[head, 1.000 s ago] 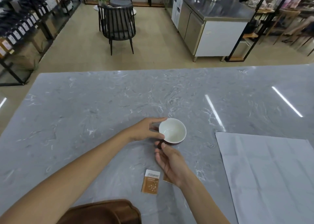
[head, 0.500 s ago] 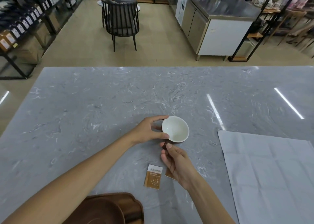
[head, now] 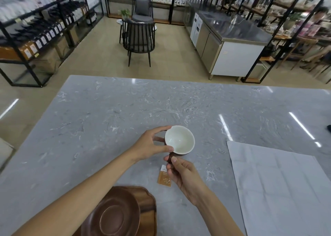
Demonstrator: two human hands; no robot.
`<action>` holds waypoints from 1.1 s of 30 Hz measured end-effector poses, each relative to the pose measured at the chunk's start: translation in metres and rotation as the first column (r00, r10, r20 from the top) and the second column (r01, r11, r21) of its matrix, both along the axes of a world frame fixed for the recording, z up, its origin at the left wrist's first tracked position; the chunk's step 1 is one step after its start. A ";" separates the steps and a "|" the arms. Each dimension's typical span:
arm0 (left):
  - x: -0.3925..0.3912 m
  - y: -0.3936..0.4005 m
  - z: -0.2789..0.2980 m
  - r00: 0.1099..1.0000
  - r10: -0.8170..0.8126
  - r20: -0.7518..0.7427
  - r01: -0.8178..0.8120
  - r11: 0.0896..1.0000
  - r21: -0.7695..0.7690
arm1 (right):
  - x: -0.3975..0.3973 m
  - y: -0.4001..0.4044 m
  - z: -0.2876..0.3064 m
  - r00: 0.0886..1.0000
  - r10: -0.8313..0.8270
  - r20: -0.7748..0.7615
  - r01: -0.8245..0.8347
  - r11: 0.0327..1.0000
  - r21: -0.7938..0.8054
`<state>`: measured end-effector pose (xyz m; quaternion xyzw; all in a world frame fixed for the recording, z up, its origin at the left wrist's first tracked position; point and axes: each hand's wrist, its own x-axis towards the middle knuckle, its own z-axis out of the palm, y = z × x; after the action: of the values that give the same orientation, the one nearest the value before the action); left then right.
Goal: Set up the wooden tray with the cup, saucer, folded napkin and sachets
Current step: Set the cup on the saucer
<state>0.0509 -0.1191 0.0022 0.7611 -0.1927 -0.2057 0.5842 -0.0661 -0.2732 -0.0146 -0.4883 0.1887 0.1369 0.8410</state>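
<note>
White-lined, brown-sided ceramic cup [head: 179, 139]: left hand [head: 150, 147] pinching rim, right hand [head: 182, 173] pinching handle; round wooden saucer [head: 114, 216] lies nearward-left.

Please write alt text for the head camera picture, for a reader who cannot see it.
Two bare hands hold a white cup above a grey marble table: the left hand grips its rim, the right hand its dark handle. A brown saucer sits on a wooden tray, near an orange sachet and an unfolded napkin.

A grey veined marble table [head: 125, 110] reflects ceiling lights; beyond, beige floor [head: 100, 56], a black slatted chair [head: 138, 40], black metal bottle shelves [head: 44, 29] and a steel-topped white counter [head: 232, 38].
</note>
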 end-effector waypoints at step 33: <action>-0.206 0.165 -0.027 0.895 0.441 -0.067 -0.442 0.897 0.007 | -0.139 0.134 -0.003 0.911 0.411 -0.038 -0.404 0.869 -0.284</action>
<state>-0.1554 0.0460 -0.0246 0.7752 0.0035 -0.0922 0.6250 -0.2050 -0.1394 -0.0172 -0.6349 0.0893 0.2765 0.7159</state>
